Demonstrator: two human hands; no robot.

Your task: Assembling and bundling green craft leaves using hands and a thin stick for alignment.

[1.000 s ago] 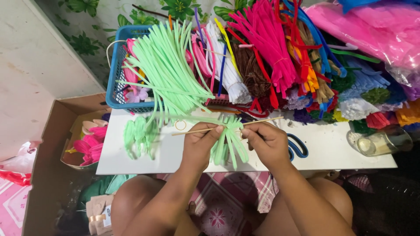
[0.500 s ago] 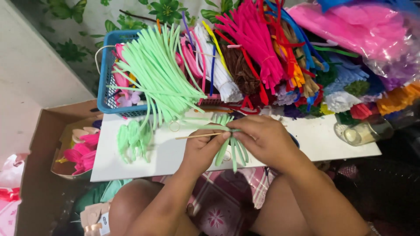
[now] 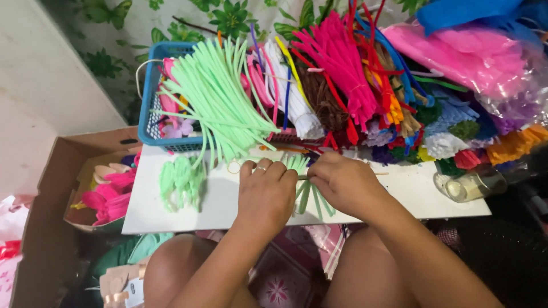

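Observation:
My left hand (image 3: 266,193) and my right hand (image 3: 342,182) meet over a white board (image 3: 171,217) on my lap. Between them they pinch a small bunch of looped light green pipe cleaners (image 3: 308,197) on a thin wooden stick (image 3: 379,173) that pokes out to the right. The loops hang below my fingers. A ring shows on my left hand. A finished cluster of light green loops (image 3: 180,179) lies on the board to the left. A big bundle of straight light green pipe cleaners (image 3: 220,100) rests just beyond my hands.
A blue plastic basket (image 3: 149,114) holds pipe cleaners at the back left. Pink, red, brown, white and blue pipe cleaner bundles (image 3: 342,68) pile behind the board. A glass jar (image 3: 471,185) lies at right. A cardboard box (image 3: 51,188) with pink petals sits at left.
My hands have drawn closer together around the green loops and the stick. The view has shifted slightly, with the board sitting a little further right and lower.

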